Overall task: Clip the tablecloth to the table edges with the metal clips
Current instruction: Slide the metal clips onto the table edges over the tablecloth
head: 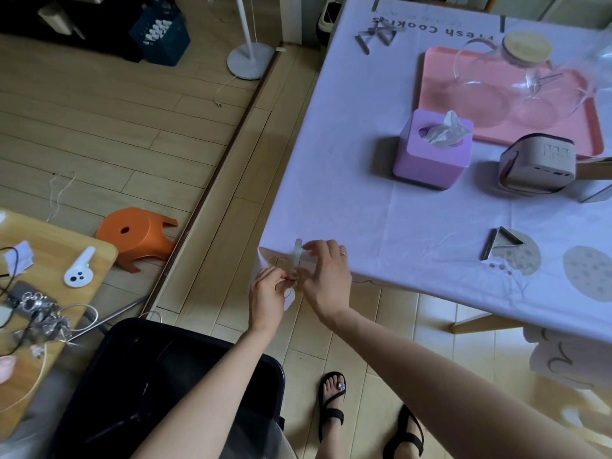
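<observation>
A white tablecloth point(414, 213) with cookie prints covers the table. At its near left corner stands a metal clip point(297, 258), partly over the edge. My left hand point(268, 294) pinches the clip's lower part and the hanging cloth below the corner. My right hand point(326, 276) rests its fingers on the clip's top, on the table surface. A loose triangular metal clip point(500, 246) lies on the cloth to the right. Several more clips point(377, 36) lie at the far left of the table.
On the table stand a purple tissue box point(430, 150), a pink tray point(496, 127) with glass jugs, and a beige box point(539, 164). An orange stool point(139, 236) lies on the floor. A black bin point(159, 385) stands near my feet. A wooden side table point(49, 270) holds clutter at left.
</observation>
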